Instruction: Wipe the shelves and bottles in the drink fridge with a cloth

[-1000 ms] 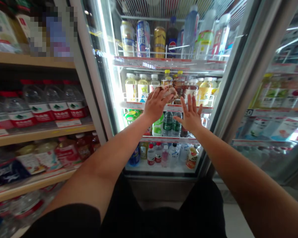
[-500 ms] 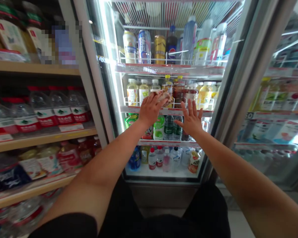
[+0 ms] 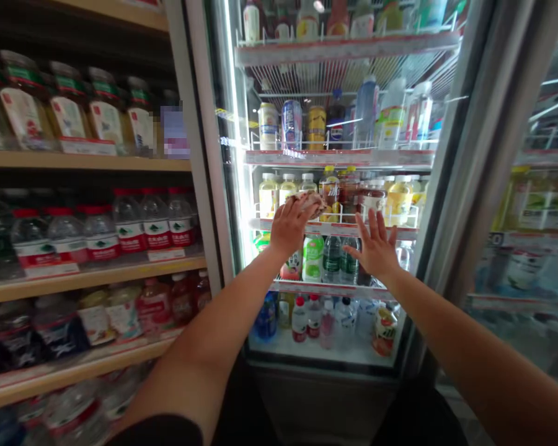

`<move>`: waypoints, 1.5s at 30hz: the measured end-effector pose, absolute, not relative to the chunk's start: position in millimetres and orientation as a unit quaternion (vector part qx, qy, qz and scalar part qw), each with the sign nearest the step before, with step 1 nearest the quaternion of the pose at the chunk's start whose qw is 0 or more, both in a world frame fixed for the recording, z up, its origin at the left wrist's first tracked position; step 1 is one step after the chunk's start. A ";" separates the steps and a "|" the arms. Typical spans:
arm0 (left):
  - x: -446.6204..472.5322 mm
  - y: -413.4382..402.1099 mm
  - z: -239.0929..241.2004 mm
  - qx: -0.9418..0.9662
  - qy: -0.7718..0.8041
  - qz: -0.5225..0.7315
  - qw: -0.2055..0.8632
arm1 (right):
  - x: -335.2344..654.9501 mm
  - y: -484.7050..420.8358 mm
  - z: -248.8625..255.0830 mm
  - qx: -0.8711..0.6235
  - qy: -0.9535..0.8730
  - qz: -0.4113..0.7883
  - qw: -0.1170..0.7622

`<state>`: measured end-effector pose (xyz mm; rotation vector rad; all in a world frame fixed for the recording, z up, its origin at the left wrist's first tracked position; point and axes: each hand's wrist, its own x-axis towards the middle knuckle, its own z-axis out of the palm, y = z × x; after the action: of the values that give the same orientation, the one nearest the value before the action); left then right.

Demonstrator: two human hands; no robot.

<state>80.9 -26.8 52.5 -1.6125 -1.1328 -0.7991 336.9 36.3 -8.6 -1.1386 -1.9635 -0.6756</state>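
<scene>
My left hand (image 3: 288, 232) is closed on a crumpled, pinkish-brown patterned cloth (image 3: 311, 203) and holds it against the glass door (image 3: 335, 371) of a lit drinks fridge. To its right, my right hand (image 3: 377, 244) is open, fingers spread, its palm toward the same glass; whether it touches cannot be made out. Behind the hands, yellow-capped bottles (image 3: 329, 186) and pale juice bottles (image 3: 400, 197) stand on a white wire shelf. Green-labelled bottles (image 3: 313, 257) are on the shelf below, partly hidden by my hands.
On the left, wooden shelves (image 3: 97, 160) hold red-capped water bottles (image 3: 130, 217) and tea bottles (image 3: 67, 108). A metal door frame (image 3: 465, 155) stands at right, beside another glass-fronted fridge with drinks (image 3: 546, 204). Cans (image 3: 291, 124) line an upper fridge shelf.
The view has tilted up and shifted left, so a higher fridge shelf now shows. Both hands stay at about the same place before the glass, the cloth still in the left.
</scene>
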 end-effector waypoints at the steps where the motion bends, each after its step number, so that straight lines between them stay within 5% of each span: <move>1: 78.6 -26.7 51.0 -0.664 -0.463 -0.325 0.489 | 336.8 36.7 -9.1 -0.447 -0.768 -0.263 0.377; 45: 50.7 -32.9 45.7 -0.636 -0.465 -0.320 0.526 | 326.0 42.9 -21.9 -0.440 -0.724 -0.321 0.422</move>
<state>50.7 -32.9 45.7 -1.5205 -1.1127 -0.7641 326.0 42.9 -21.9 -1.1028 -1.8139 -0.8036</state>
